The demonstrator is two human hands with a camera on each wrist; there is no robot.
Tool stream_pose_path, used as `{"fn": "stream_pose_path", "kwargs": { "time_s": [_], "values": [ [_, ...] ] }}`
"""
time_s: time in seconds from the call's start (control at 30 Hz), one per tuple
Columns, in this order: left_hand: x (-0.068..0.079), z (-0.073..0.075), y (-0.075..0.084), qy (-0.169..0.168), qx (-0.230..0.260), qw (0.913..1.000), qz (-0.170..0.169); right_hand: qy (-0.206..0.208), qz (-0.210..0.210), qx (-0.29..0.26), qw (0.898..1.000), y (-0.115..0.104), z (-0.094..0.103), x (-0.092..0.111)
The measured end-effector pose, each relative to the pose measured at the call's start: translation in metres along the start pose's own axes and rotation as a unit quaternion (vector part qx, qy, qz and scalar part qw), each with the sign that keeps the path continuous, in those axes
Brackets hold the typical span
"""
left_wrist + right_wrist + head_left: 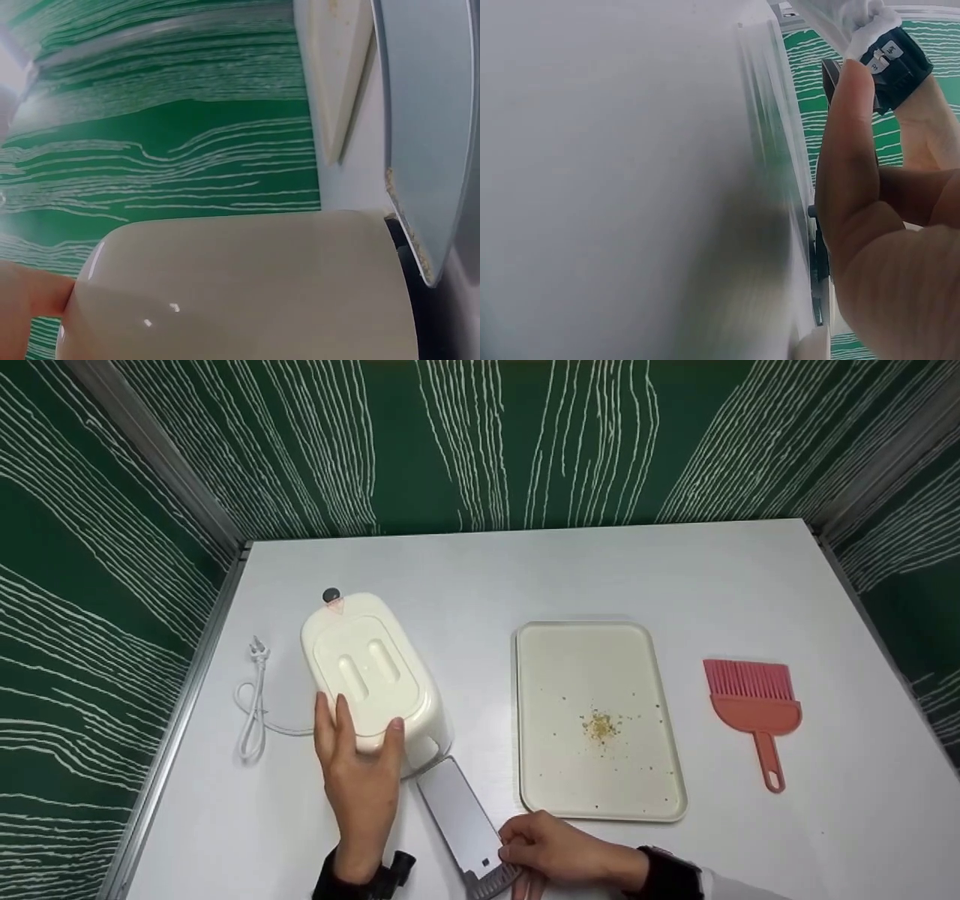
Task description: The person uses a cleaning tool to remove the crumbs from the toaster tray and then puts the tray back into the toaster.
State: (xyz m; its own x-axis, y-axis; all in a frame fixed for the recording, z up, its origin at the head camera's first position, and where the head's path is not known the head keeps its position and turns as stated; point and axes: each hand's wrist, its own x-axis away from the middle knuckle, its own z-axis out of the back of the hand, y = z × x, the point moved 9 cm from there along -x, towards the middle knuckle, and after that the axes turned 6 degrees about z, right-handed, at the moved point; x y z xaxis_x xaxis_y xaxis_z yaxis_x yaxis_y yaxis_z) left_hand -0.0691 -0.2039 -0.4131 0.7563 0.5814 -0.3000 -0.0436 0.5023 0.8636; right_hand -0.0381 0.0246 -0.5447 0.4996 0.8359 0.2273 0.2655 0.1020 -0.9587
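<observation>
A cream toaster with a lid over its top stands left of centre. My left hand holds its near end, the thumb on the right and fingers along the left edge. From the toaster's near lower edge a long grey crumb tray reaches toward me, its far end right at the toaster. My right hand pinches the tray's slotted near end between thumb and fingers. In the left wrist view, brown crumbs line the edge of the crumb tray by the toaster.
A cream serving tray with a small pile of crumbs lies to the right. Beyond it is a red brush, bristles pointing away. The toaster's white cord lies bundled at left. Green walls surround the white table.
</observation>
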Motion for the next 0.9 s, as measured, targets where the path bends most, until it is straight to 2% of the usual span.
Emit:
{"fn": "stream_pose_path", "kwargs": {
  "time_s": [0.23, 0.47, 0.7, 0.9],
  "values": [
    [0.001, 0.001, 0.003, 0.005, -0.013, 0.9998, -0.017, 0.003, -0.008, -0.014, 1.0, 0.002, -0.004, -0.005],
    [0.001, 0.001, 0.003, 0.008, -0.016, 0.9994, -0.028, 0.009, -0.007, 0.016, 1.0, 0.005, -0.005, -0.009],
    [0.001, 0.0, 0.001, -0.004, -0.014, 0.9997, -0.017, -0.004, -0.015, -0.036, 0.999, 0.008, -0.007, -0.013],
    [0.002, -0.001, 0.001, 0.003, -0.02, 0.9995, -0.022, 0.005, -0.02, -0.041, 0.999, 0.01, -0.006, -0.018]
  ]
}}
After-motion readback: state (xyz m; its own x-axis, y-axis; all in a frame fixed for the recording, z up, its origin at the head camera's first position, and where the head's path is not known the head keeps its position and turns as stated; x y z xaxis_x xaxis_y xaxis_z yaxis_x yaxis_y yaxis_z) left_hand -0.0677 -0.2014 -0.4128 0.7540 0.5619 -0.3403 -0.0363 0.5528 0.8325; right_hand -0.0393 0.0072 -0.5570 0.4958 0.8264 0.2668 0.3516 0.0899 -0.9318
